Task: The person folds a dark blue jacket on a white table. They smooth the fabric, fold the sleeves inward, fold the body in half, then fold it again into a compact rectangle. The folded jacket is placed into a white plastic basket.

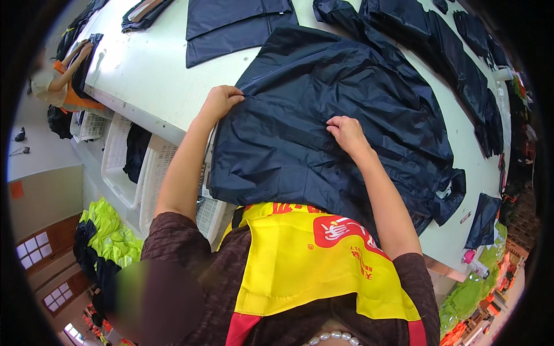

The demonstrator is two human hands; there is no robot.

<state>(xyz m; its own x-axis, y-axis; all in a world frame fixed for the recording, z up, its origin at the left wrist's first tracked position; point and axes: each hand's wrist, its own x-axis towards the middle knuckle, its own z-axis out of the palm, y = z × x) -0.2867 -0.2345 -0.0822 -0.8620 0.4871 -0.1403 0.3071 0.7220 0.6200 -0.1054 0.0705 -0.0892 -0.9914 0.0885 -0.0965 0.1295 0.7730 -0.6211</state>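
The left hand (222, 101) grips the left edge of a dark navy jacket (323, 115), its fingers curled over a fold of the thin, shiny cloth at the garment's upper left corner. The right hand (346, 134) sits well apart from it, near the middle of the jacket, with its fingertips pinching a small ridge of fabric. Both hands are closed on the jacket.

The jacket lies spread over the near part of a long white bench (150, 75), wrinkled, with its lower edge hanging over the bench's front toward the person. The person wears a yellow apron (311, 271) with a red patch over a brown top, and both bare forearms rise from the lower edge.

Beyond the jacket, a folded navy piece (231, 29) lies flat on the bench near its far side, and a row of more navy garments (461, 69) runs along the right side. At the bench's right end a small navy piece (483, 219) hangs over the edge.

Below the bench on the left stand white plastic crates (118, 158), one holding dark cloth. Lower left lies a heap of bright yellow-green garments (112, 230). At the far left another person (57, 81) in an orange apron leans over the bench.
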